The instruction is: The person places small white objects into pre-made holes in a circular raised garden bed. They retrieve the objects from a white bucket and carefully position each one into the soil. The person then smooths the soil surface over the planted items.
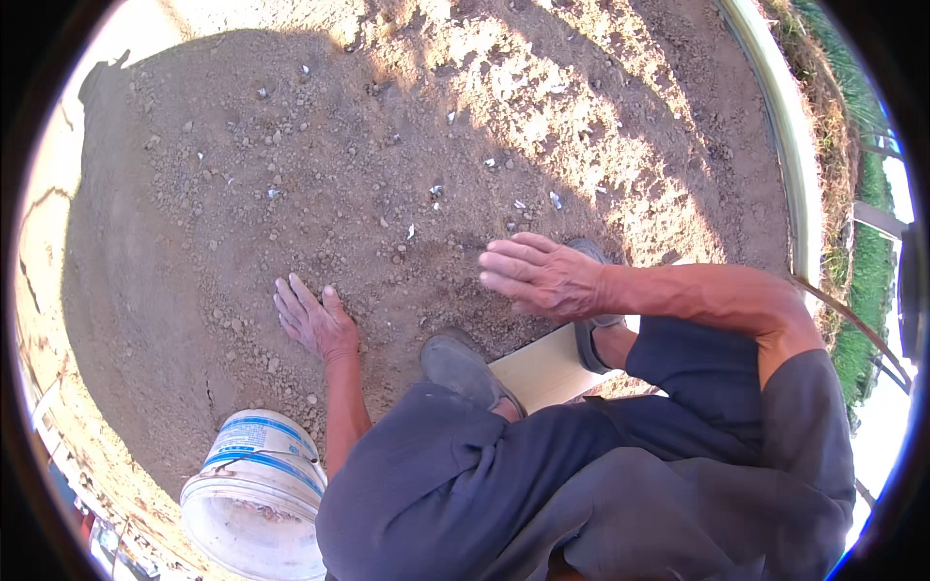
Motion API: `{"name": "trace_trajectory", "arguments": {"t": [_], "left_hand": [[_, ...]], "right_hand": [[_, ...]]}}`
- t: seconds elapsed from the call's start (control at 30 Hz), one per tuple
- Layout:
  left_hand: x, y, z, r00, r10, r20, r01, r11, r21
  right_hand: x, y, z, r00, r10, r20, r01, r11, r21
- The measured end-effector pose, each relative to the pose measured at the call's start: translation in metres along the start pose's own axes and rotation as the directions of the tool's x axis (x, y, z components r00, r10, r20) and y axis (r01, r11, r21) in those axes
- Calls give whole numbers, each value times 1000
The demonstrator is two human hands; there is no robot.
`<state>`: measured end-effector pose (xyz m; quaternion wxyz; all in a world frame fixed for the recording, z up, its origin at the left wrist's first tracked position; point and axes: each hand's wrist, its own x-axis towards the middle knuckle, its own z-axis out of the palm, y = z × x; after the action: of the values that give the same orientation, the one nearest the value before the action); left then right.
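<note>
My left hand (316,320) rests palm down on the loose brown soil (329,184), its fingers stretched out and a little spread. The fingers of my right hand (539,278) point left, stretched and close together, over the soil just ahead of my shoes; nothing shows in them. Whether that palm touches the ground I cannot tell. Several small whitish pieces lie scattered over the soil, one of them (411,232) between and beyond my hands, another (555,199) just past my right hand. They are too small to name surely.
A white bucket (254,426) with blue bands lies tilted by my left knee, its mouth facing me. Between my shoes (460,368) is a pale board (547,370). A pale raised edge (790,126) borders the soil at right, with green grass (857,320) beyond.
</note>
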<state>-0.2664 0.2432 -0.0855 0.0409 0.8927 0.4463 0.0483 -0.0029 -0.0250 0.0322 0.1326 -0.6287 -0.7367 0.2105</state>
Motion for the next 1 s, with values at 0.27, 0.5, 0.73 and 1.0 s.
{"name": "trace_trajectory", "arguments": {"t": [0.27,0.5,0.73,1.0], "left_hand": [[-4,-6,-6,999,23,28,-25,997,70],[-2,-9,0,996,78,-46,-75,995,60],[1,-8,-7,999,51,3,-51,997,63],[1,-3,-9,999,33,34,-34,998,47]], "right_hand": [[94,-9,112,949,160,-273,-127,983,133],[3,105,48,730,583,-356,-636,770,-43],[-29,149,24,488,550,-677,-777,628,-50],[157,48,70,893,182,-412,-174,983,56]]}}
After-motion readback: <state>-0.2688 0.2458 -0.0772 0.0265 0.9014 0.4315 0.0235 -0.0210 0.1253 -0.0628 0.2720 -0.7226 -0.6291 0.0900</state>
